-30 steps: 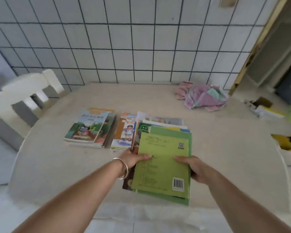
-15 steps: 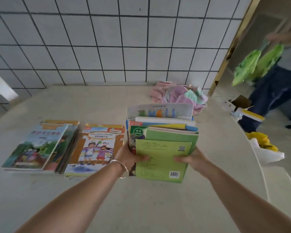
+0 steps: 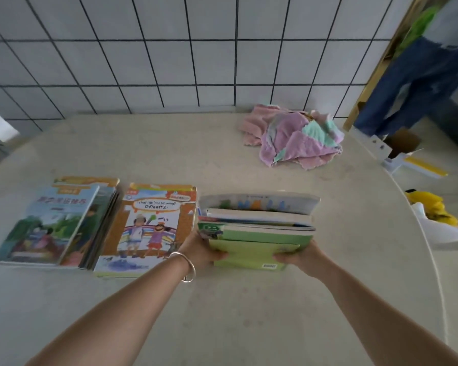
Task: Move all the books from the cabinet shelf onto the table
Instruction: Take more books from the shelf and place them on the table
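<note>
A stack of books point(image 3: 257, 228) with green covers on top lies low over the beige table point(image 3: 222, 299), right of centre. My left hand point(image 3: 201, 250) grips its near left corner and my right hand point(image 3: 299, 257) grips its near right corner. Whether the stack touches the table I cannot tell. Two other piles lie flat on the table to the left: one with an orange picture cover point(image 3: 148, 228) beside the stack, and one with a blue-green cover point(image 3: 50, 223) at the far left. The cabinet shelf is out of view.
A heap of pink and mint cloths point(image 3: 294, 136) lies at the back right of the table. A tiled wall point(image 3: 169, 48) runs behind it. Beyond the right edge are a person in blue trousers point(image 3: 418, 83), a cardboard box point(image 3: 402, 143) and a yellow item point(image 3: 431, 207).
Both hands carried the stack forward and down to table level, just right of the orange pile. The stack has tipped flatter, away from me. The person at the right moved closer.
</note>
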